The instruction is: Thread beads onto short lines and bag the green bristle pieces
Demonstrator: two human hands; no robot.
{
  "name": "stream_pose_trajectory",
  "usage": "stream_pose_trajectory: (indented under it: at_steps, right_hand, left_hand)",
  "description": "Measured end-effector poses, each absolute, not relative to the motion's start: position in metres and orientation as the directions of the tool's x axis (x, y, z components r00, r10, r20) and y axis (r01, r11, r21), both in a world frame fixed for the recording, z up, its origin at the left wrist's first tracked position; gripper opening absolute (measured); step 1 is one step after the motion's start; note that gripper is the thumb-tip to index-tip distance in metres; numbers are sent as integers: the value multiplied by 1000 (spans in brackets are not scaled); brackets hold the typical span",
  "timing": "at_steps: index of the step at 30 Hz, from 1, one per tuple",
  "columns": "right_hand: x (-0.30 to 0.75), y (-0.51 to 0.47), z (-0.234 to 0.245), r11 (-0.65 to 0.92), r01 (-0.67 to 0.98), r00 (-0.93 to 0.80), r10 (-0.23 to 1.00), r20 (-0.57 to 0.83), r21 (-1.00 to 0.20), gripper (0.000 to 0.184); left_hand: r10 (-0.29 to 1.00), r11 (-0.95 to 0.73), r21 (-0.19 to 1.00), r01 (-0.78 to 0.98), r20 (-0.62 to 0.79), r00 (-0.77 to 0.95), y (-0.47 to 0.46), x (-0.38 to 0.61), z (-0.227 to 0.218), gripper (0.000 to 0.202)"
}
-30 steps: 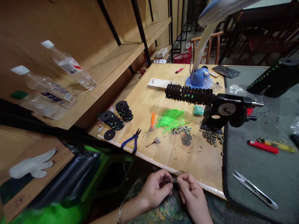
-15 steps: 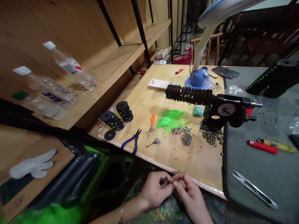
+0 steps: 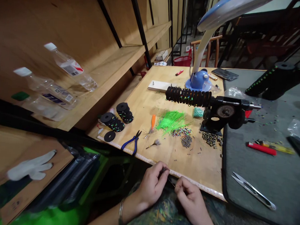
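Note:
Just in front of the table's near edge, my left hand (image 3: 153,184) is closed in a pinch around something small and dark, mostly hidden by the fingers. A thin dark line (image 3: 171,183) runs from it to my right hand (image 3: 189,195), whose thumb and forefinger are pressed together on the line's other end. Beyond the hands lie a heap of small grey pieces (image 3: 186,142), a pile of coloured beads (image 3: 181,131) and a bundle of bright green strands (image 3: 171,120). Blue-handled pliers (image 3: 131,143) rest at the table edge, left of my hands.
A black winding device (image 3: 214,115) with a row of black spools stands at the table's right, before a blue lamp (image 3: 198,79). Scissor-like snips (image 3: 253,190) lie on the grey mat (image 3: 249,166). Black foam spools (image 3: 112,120) stand left; plastic bottles (image 3: 69,67) lie on the shelf.
My hands have moved apart from touching. The left has risen slightly to the left, the right has shifted a little right and down, and a thin line now shows between them.

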State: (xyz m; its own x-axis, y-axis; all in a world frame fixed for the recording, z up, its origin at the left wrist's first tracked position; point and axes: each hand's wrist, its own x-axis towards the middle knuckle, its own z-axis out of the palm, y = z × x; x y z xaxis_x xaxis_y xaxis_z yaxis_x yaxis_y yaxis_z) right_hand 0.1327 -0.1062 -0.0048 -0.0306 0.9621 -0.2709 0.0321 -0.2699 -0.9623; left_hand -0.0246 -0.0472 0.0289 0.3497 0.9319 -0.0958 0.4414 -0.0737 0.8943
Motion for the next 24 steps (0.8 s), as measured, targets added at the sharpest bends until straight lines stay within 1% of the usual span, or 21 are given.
stream_pose_trajectory:
  at_steps: [2, 4, 7, 9, 11, 14, 16, 20, 22, 24]
  right_hand:
    - [135, -108, -6, -274, 21, 8, 962, -274, -961, 19]
    - [138, -109, -8, -291, -24, 37, 956, -292, -956, 23]
    - [138, -111, -13, -357, -164, 10, 931, -364, -919, 34]
    - [137, -112, -17, -387, -226, -22, 919, -393, -894, 41]
    - [134, -113, -21, -382, -250, -21, 921, -389, -890, 47]
    - [132, -115, -27, -366, -268, -6, 926, -378, -891, 51]
    - [131, -116, -27, -362, -267, -2, 927, -375, -893, 51]
    - [130, -116, -21, -338, -231, 20, 936, -352, -912, 48]
    - [131, -114, -17, -324, -179, 7, 944, -331, -929, 46]
    - [135, -111, -13, -293, -88, -16, 956, -293, -952, 43]
  left_hand:
    - [943, -65, 898, 435, -87, 321, -44, -26, 29, 16]
    - [958, -13, 911, 411, -106, 265, -38, -30, 28, 18]
    - [946, 140, 948, 284, -213, 243, -30, -37, 26, 19]
    - [906, 253, 952, 172, -295, 305, -28, -39, 26, 25]
    - [855, 345, 933, 98, -356, 378, -28, -37, 27, 33]
    - [784, 423, 903, 77, -407, 468, -31, -33, 29, 39]
    - [766, 428, 899, 93, -416, 491, -33, -30, 30, 38]
    - [769, 366, 917, 160, -395, 503, -33, -23, 29, 29]
    - [773, 329, 927, 179, -373, 513, -32, -19, 28, 24]
    - [791, 292, 936, 194, -351, 500, -31, -17, 28, 22]
